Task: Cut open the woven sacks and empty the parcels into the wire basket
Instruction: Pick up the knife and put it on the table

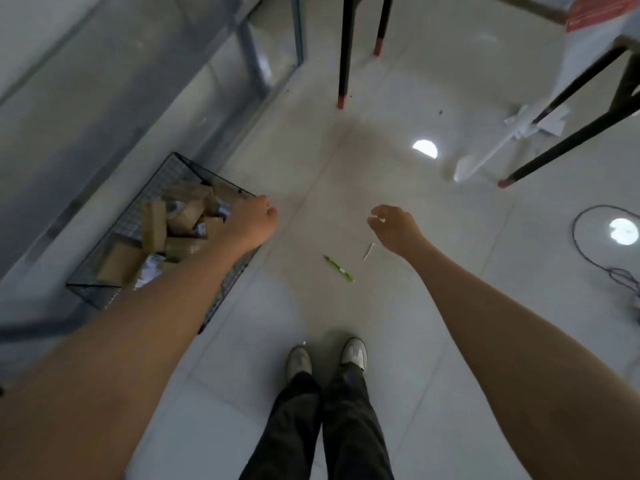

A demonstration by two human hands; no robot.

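Note:
A black wire basket (162, 174) stands on the floor at the left, filled with several brown cardboard parcels (156, 226). My left hand (254, 216) hovers over the basket's right rim, fingers curled under and out of sight, with nothing visibly held. My right hand (393, 225) hangs over the tiles in the middle, fingers loosely curled and empty. A green utility knife (338, 268) lies on the floor between my hands, below them. No woven sack is in my hands.
A small white scrap (367, 251) lies by the knife. Black table legs with red feet (343, 64) stand ahead and at the right. A white sack-like bundle (491, 150) leans under the right table. A black cable (595, 251) loops at the far right. My shoes (325, 358) are below.

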